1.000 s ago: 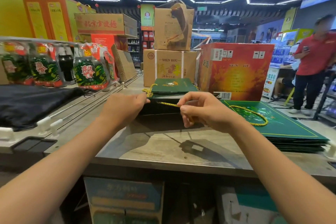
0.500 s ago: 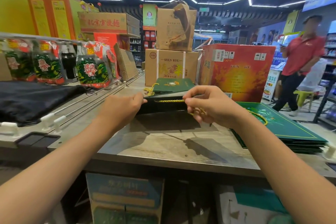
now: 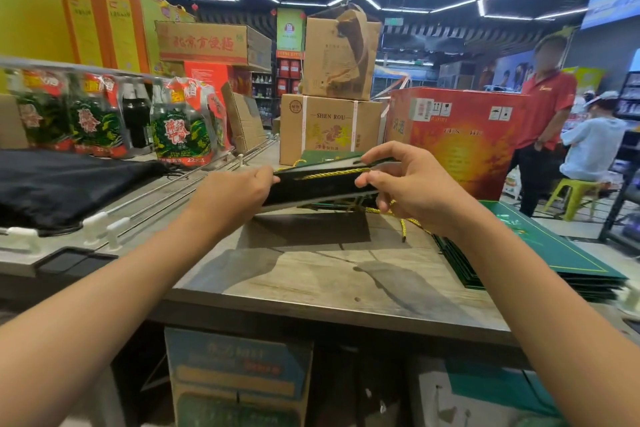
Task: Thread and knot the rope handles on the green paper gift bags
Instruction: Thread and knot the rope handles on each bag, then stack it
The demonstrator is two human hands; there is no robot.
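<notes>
**Holding a flat green bag above the desk**

Gripping a folded green gift bag (image 3: 322, 185) at both ends, the person keeps it raised just above the wooden desk (image 3: 311, 274), its edge toward the camera. The left hand (image 3: 232, 196) is closed on the bag's left end. The right hand (image 3: 412, 187) pinches the right end, thumb and fingers clamped over a yellow rope (image 3: 332, 173) that runs along the top edge; a loose end of it dangles below this hand. A stack of flat green bags (image 3: 554, 253) lies on the desk to the right, under the right forearm.
</notes>
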